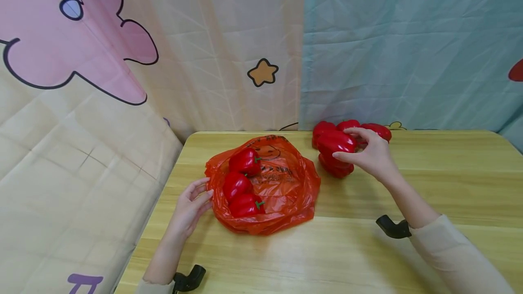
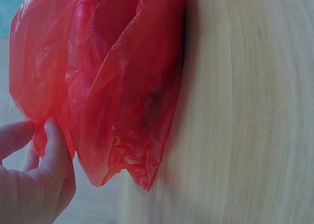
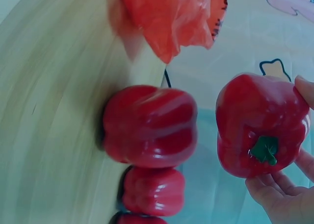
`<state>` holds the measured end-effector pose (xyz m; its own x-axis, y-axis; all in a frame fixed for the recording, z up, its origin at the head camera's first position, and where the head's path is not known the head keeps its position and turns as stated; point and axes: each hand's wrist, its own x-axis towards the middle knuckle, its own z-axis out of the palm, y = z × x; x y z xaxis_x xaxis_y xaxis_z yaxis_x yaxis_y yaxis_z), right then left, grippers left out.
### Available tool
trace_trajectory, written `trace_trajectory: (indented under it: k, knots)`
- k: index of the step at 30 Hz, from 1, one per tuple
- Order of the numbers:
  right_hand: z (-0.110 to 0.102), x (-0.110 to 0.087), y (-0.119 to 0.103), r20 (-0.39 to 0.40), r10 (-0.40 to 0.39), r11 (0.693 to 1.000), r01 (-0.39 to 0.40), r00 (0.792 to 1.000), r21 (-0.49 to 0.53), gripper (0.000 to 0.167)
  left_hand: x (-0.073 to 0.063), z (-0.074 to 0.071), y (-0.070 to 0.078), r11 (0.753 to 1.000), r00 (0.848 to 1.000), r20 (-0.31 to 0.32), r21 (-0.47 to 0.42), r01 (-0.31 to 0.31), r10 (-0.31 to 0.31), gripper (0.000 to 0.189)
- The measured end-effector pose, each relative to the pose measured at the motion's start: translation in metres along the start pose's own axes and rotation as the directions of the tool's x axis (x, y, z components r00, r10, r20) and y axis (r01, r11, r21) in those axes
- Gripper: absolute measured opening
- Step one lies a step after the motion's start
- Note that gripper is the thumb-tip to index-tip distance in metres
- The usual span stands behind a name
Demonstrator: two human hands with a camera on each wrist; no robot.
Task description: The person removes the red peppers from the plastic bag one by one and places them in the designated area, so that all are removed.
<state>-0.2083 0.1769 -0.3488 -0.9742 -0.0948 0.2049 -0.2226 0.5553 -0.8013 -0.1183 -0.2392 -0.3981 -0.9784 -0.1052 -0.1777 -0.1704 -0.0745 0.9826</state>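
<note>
My right hand (image 1: 369, 153) grips a red bell pepper (image 3: 262, 126) between thumb and fingers, raised above the table; its green stem faces the right wrist camera. Just beneath and behind it sit several more red bell peppers (image 3: 149, 126) at the table's back. An orange-red plastic bag (image 1: 282, 198) lies spread with its mouth upward, holding three red peppers (image 1: 245, 161) along its left side. At the bag's left rim, my left hand (image 1: 189, 205) pinches a fold of the plastic between thumb and fingers, seen closely in the left wrist view.
The wooden table (image 1: 343, 257) backs onto a patterned curtain (image 1: 261, 22) with cartoon prints. Another curtain side runs along the table's left edge. A black wrist mount (image 1: 393, 227) sticks out from the right sleeve, and a similar black one (image 1: 189, 279) from the left.
</note>
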Motion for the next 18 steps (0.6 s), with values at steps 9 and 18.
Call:
trace_trajectory:
  k: [9,18]
  knots:
    - [-0.011,-0.005,0.010,-0.050,0.003,1.000,-0.004,0.999,-0.018,0.067,0.002,-0.001,-0.002,1.000,1.000,-0.010,0.014,-0.002,0.002,0.040]
    - [-0.019,-0.009,0.019,-0.061,0.073,0.997,-0.075,0.995,-0.020,0.067,0.002,0.000,-0.001,1.000,1.000,-0.009,0.017,0.008,-0.008,0.041]
